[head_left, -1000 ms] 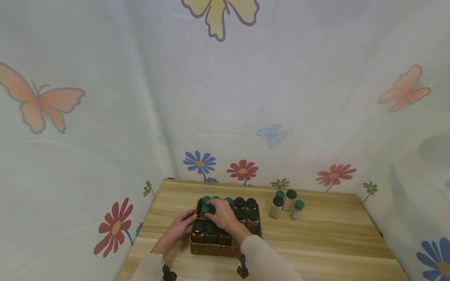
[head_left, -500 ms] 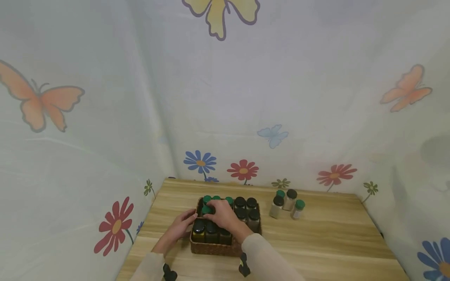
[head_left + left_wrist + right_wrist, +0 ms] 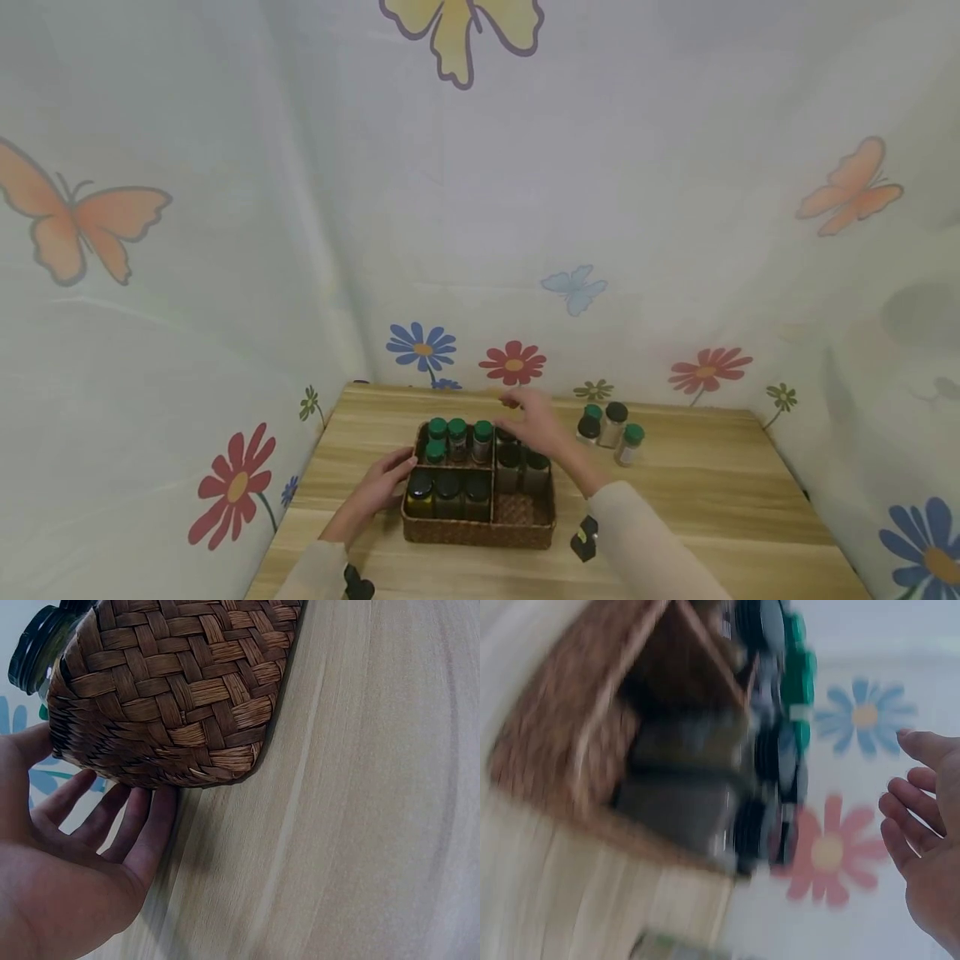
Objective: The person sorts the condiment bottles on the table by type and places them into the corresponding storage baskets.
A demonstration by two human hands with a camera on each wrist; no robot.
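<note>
A brown woven basket [image 3: 480,532] with compartments stands on the table. My left hand [image 3: 384,482] grips its left side, thumb at the rim and fingertips against the woven wall [image 3: 180,690] in the left wrist view. Green-lidded spice jars [image 3: 457,442] fill the back left compartment; one lid [image 3: 435,452] sits lower than the others. Three black-lidded jars [image 3: 448,497] stand in the front left. My right hand [image 3: 536,421], holding nothing, is over the back of the right compartment, where black-lidded jars [image 3: 508,471] stand. Its fingers [image 3: 911,806] are loosely bent and apart in the right wrist view.
Several jars with black or green lids, among them a green-lidded jar [image 3: 629,446], stand on the wooden table [image 3: 675,500] right of the basket. Bare woven bottom [image 3: 519,508] shows in the basket's front right. A flower-and-butterfly cloth [image 3: 480,250] hangs behind the table.
My right hand has let go of the green-lidded jar at the basket's back left and moved right and back, over the right compartment. My left hand has stayed at the basket's left side.
</note>
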